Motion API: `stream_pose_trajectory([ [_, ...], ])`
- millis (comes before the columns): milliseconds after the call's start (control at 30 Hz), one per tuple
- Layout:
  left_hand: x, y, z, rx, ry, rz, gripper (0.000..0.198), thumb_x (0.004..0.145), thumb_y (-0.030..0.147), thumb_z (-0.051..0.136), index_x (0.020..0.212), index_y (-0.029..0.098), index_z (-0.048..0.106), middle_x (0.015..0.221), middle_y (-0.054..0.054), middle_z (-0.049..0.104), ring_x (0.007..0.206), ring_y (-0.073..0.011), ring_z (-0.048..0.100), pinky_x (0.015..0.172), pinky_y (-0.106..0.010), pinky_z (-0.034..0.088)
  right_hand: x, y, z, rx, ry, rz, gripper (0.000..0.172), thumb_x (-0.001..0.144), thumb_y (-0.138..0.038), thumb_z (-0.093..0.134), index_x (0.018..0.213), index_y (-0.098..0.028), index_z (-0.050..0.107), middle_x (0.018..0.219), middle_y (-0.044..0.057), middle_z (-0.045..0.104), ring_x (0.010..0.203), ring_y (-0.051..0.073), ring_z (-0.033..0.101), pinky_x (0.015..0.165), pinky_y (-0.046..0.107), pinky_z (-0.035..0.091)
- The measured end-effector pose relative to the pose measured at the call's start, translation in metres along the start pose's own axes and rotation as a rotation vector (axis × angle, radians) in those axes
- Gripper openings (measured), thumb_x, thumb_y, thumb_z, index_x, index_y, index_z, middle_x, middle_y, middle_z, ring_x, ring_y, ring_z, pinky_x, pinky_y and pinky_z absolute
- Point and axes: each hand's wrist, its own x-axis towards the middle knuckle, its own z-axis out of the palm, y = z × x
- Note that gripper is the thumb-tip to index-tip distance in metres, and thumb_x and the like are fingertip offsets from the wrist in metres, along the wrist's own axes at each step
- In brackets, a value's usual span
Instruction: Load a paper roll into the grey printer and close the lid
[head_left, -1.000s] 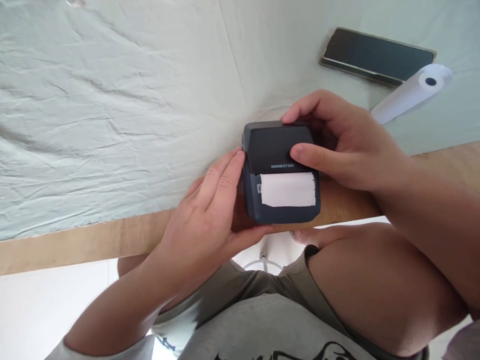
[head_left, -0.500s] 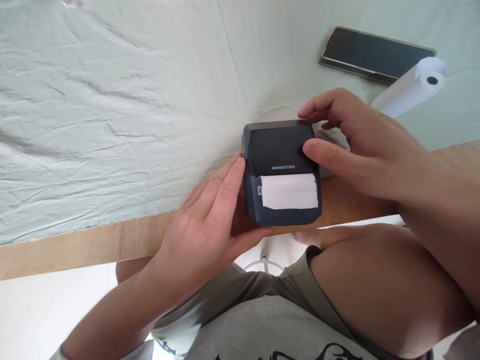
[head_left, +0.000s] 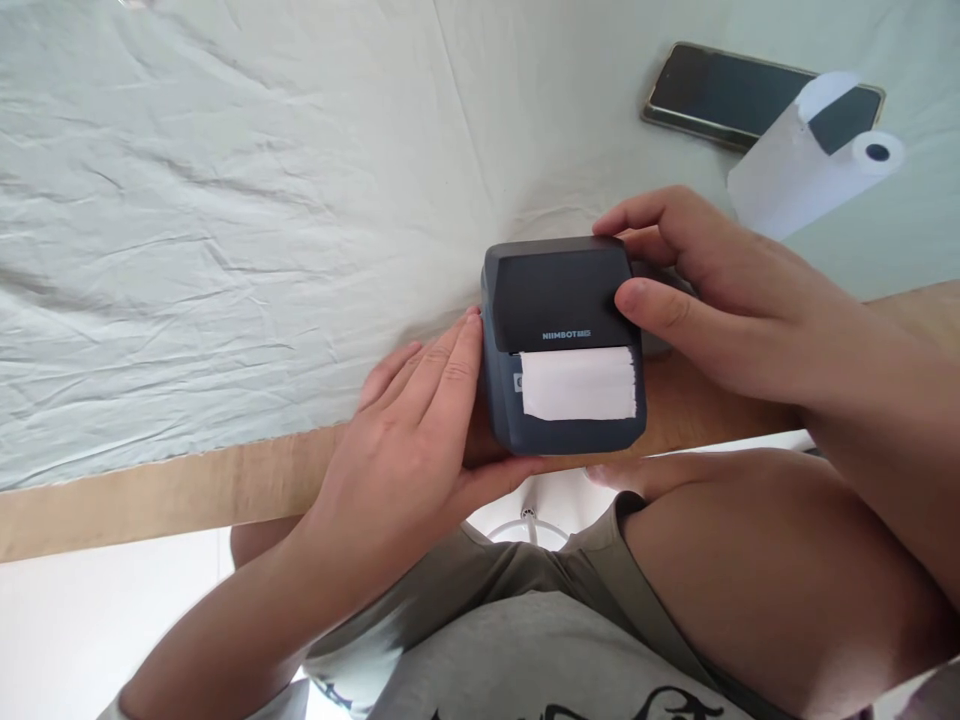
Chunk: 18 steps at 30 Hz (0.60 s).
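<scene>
A dark label printer (head_left: pixel 559 295) marked NIIMBOT lies at the wooden front edge of the table. From its front slot a short piece of white paper (head_left: pixel 579 384) sticks out, with a ragged right edge. My left hand (head_left: pixel 409 430) holds the printer's left side, fingers together along it and thumb at the near edge. At the upper right corner, my right hand (head_left: pixel 735 290) grips it, the thumb on the lid's right edge and the fingers at the far side. Some right fingertips are hidden behind the printer.
Beyond my right hand is a white paper roll (head_left: pixel 795 175) with a dark core hole, its loose end curling up. A phone (head_left: pixel 735 95) lies partly behind it. Pale wrinkled cloth (head_left: pixel 247 220) covers the table as far as its bare wooden edge (head_left: pixel 172 480).
The paper roll's loose end has sprung away from the roll, leaving a gap that shows the phone. My right thumb has slid slightly right on the printer. My left fingers have spread a little.
</scene>
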Motion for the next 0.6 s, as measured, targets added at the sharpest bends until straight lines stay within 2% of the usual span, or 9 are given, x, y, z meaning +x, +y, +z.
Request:
stream_pose_trajectory([
  [133, 0.0010, -0.0015, 0.0031, 0.021, 0.014, 0.004, 0.102, 0.108, 0.087, 0.069, 0.186, 0.029, 0.038, 0.181, -0.018, 0.065, 0.163, -0.0441, 0.068, 0.138, -0.068, 0.056, -0.0003, -0.0020, -0.0019, 0.013, -0.014, 0.015, 0.076, 0.107, -0.096, 0.045, 0.154, -0.037, 0.060, 0.139, 0.005, 0.079, 0.116, 0.029, 0.079, 0.105, 0.061, 0.069],
  [267, 0.0013, -0.0027, 0.0044, 0.009, -0.009, 0.001, 0.110, 0.106, 0.088, 0.071, 0.191, 0.032, 0.028, 0.184, -0.020, 0.060, 0.164, -0.0461, 0.067, 0.133, -0.069, 0.059, 0.0003, -0.0028, -0.0028, 0.029, -0.048, -0.005, 0.076, 0.108, -0.092, 0.049, 0.157, -0.034, 0.055, 0.139, 0.007, 0.081, 0.115, 0.031, 0.080, 0.112, 0.068, 0.066],
  [400, 0.0007, -0.0049, 0.0030, 0.000, 0.003, -0.028, 0.113, 0.104, 0.091, 0.071, 0.192, 0.036, 0.027, 0.184, -0.019, 0.060, 0.161, -0.0472, 0.069, 0.132, -0.069, 0.059, 0.0003, -0.0027, -0.0042, 0.016, -0.059, -0.037, 0.073, 0.109, -0.089, 0.049, 0.156, -0.033, 0.053, 0.133, 0.005, 0.083, 0.115, 0.030, 0.080, 0.106, 0.062, 0.067],
  [600, -0.0002, -0.0062, 0.0048, 0.005, -0.013, -0.047, 0.111, 0.105, 0.094, 0.067, 0.190, 0.033, 0.030, 0.188, -0.019, 0.055, 0.165, -0.0466, 0.066, 0.135, -0.065, 0.058, 0.0015, -0.0067, -0.0056, -0.002, -0.111, -0.062, 0.073, 0.109, -0.086, 0.047, 0.158, -0.033, 0.048, 0.134, 0.006, 0.082, 0.113, 0.031, 0.080, 0.099, 0.058, 0.066],
])
